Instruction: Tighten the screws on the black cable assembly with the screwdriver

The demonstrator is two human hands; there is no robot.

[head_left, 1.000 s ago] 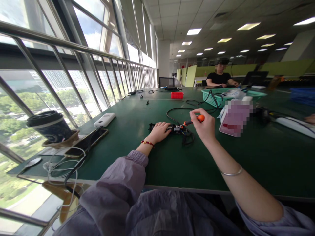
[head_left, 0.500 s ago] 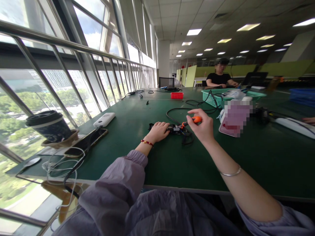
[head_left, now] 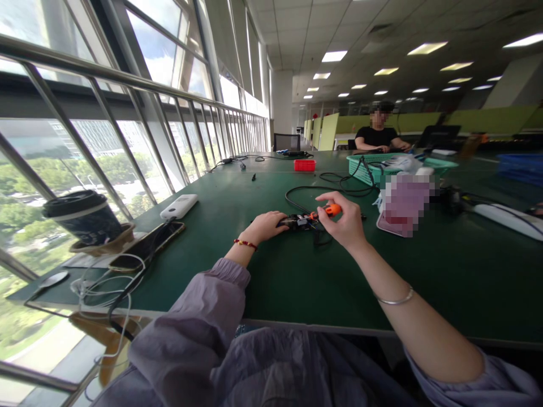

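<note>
The desk is dark green — the basket a lighter mint. Orange colours the screwdriver handle; the small box is red, the power bank white, and the sleeve plain greyish lilac.

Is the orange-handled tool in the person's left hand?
No, the right hand has the orange-handled tool, while the left hand touches the black device.

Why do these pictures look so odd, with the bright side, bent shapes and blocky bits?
In the head view, daylight washes out parts of the windows; wide-angle distortion seems to make the cup lean and stretches the railing. Also in the head view, coarse pixels cover much of the pink object, and the black device's fine details are too small to read.
</note>
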